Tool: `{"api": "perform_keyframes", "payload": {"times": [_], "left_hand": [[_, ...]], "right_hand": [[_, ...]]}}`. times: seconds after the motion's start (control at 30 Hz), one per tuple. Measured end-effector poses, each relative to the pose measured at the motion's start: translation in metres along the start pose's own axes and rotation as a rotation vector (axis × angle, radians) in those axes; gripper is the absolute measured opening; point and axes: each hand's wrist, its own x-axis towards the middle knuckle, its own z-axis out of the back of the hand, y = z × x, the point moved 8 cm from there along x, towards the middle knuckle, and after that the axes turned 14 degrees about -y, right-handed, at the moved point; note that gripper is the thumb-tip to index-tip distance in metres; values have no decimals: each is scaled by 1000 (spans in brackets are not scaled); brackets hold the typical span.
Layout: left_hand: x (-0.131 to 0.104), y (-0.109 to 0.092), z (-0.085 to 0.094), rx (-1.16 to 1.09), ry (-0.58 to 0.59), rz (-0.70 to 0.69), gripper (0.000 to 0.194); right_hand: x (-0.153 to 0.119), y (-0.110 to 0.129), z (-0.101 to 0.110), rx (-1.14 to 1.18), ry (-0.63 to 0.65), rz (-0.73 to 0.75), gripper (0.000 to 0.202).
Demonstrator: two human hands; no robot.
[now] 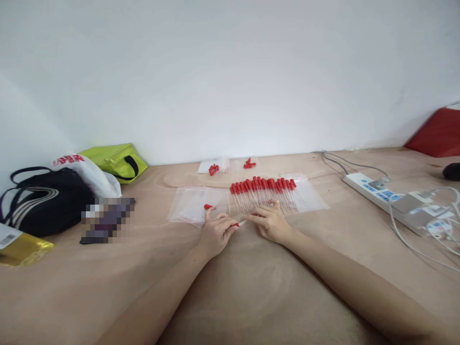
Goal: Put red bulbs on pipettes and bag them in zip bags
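- While pinching red bulb (pixel 235 224) at fingertips of closed left grip (pixel 214 235),
- holding clear tube (pixel 243 223) at fingertips of closed right grip (pixel 272 223), tube between hands.

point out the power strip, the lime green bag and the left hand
power strip (pixel 370 189): head view, white casing
lime green bag (pixel 108 159): head view, front side
left hand (pixel 214 235): head view, back of hand

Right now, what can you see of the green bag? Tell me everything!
The yellow-green bag looks like soft cloth, with a black strap and what looks like a zip. It lies slumped on the table, close to the wall. A white plastic bag hides part of it; whether they touch, I can't tell. I can't see inside.
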Motion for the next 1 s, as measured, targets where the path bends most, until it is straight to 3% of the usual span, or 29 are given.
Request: {"api": "perform_keyframes", "payload": {"times": [0.2,0.57,0.83,0.9,1.0], "left_hand": [[0,0,-1,31,25,-8,15],[0,-8,0,65,16,-85,16],[4,8,6,200,-54,-80,14],[4,23,12,279,-103,-5,20],[1,53,24,423,-179,164,22]], "right_hand": [[0,11,-1,-71,9,45,25],[5,19,-10,3,74,-32,19],[14,17,-13,-120,183,-41,19],[17,5,-12,-161,194,-120,19],[19,-34,-6,-234,119,-424,20]]}}
